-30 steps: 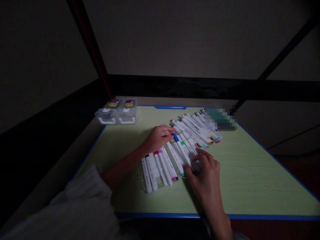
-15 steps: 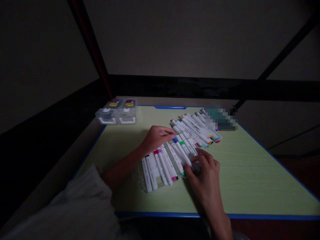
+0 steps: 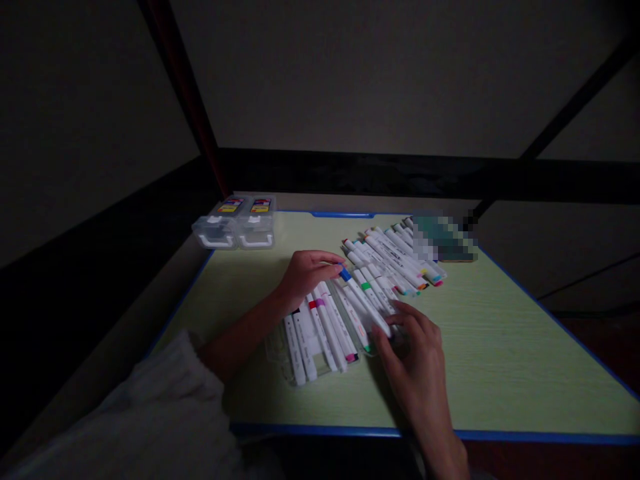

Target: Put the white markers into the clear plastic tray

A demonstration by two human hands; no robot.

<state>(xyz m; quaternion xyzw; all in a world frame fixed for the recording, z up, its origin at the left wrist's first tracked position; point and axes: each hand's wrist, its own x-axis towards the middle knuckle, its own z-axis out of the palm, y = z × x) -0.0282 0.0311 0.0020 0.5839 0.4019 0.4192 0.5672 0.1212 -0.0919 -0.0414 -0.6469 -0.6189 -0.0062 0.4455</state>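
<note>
A white marker with a blue band (image 3: 367,303) slants between my two hands, above other markers in a clear plastic case (image 3: 325,363). My left hand (image 3: 309,279) pinches its blue upper end between thumb and fingertips. At the lower end, my right hand (image 3: 419,353) has its thumb and index finger closed about the tip. Beneath and beside it lie a green-banded marker (image 3: 367,287) and a green-tipped marker (image 3: 354,313). Left of these, a red-banded marker (image 3: 323,333), a purple-banded marker (image 3: 331,327) and two black-banded markers (image 3: 300,350) rest in the case.
Several more white markers (image 3: 390,253) lie in a row behind my hands, beside a pixelated greenish object (image 3: 445,240). Two clear boxes with white handles (image 3: 235,223) stand at the table's far left corner. The pale green table (image 3: 500,347) has blue edges.
The blue-banded marker has shifted away from the green-banded one, its upper end slightly left and its lower end slightly right. My left hand has moved a little left with it.
</note>
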